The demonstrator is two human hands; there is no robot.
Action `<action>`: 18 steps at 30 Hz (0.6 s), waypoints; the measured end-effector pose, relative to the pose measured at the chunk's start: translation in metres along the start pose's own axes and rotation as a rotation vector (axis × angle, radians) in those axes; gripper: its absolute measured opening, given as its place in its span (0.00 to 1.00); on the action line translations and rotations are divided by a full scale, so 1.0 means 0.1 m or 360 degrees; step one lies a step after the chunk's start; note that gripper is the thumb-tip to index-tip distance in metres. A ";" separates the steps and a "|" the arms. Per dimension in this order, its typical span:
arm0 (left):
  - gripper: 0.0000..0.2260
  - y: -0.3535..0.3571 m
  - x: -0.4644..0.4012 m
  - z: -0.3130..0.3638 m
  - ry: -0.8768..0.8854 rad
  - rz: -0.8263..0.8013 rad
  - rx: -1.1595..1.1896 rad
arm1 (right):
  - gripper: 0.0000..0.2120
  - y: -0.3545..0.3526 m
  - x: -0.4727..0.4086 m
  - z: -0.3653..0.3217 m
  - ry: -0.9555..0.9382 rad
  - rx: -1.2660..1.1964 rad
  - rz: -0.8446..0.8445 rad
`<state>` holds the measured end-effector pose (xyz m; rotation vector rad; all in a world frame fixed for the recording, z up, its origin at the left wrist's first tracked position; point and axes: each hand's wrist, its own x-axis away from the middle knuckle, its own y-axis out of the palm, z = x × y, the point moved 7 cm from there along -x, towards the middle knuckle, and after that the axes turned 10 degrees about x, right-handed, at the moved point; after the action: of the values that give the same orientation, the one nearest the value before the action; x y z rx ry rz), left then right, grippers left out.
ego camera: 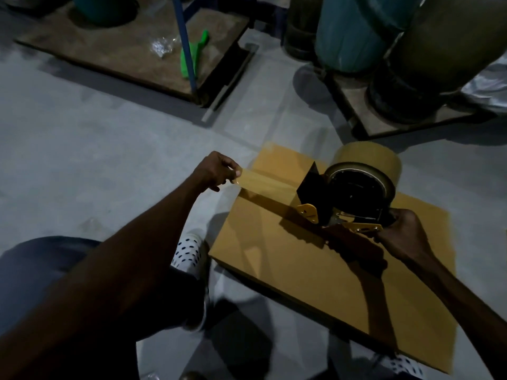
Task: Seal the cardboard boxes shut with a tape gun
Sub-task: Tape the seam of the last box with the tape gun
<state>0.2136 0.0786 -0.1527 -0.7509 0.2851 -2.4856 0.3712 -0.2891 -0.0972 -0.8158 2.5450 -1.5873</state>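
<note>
- Tape gun (354, 198) sits in the right hand (403, 234), whose fingers are curled round its handle at the right side of the cardboard box (315, 259); its yellow-tipped front end rests low over the box top.
- Left hand (216, 171) pinches the free end of the brown tape strip (263, 179) between thumb and fingertips, just past the box's left edge.
- The strip runs taut from that pinch back to the gun, over the top of the box; whether it is stuck down along the seam is hard to tell in this dim light.
- A fat roll of brown tape (370, 163) is mounted on the gun.
- The box lies flat on the grey concrete floor (109, 149), beside the person's white dotted shoe (189, 250).
- Farther off, a wooden pallet (115, 50) carries a green strap (192, 56) and a scrap of crumpled clear plastic (162, 46).
- Large drums (356, 31) stand at the upper right.
</note>
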 end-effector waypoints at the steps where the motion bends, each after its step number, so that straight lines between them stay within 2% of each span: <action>1: 0.03 0.00 -0.04 -0.06 -0.0015 0.0018 -0.0001 | 0.06 0.04 -0.04 -0.01 0.0030 0.0031 0.0008; 8: 0.05 0.03 -0.25 -0.49 -0.0108 0.0072 0.0027 | 0.14 0.33 -0.23 -0.08 0.0082 0.0093 -0.0033; 18: 0.06 0.19 -0.41 -0.74 -0.0134 0.0110 -0.0126 | 0.18 0.53 -0.28 -0.05 0.0073 0.0189 -0.0087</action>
<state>0.2088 0.0883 -0.2391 -0.8616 0.3744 -2.3827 0.3723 -0.2543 -0.1462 -0.8533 2.4503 -1.7735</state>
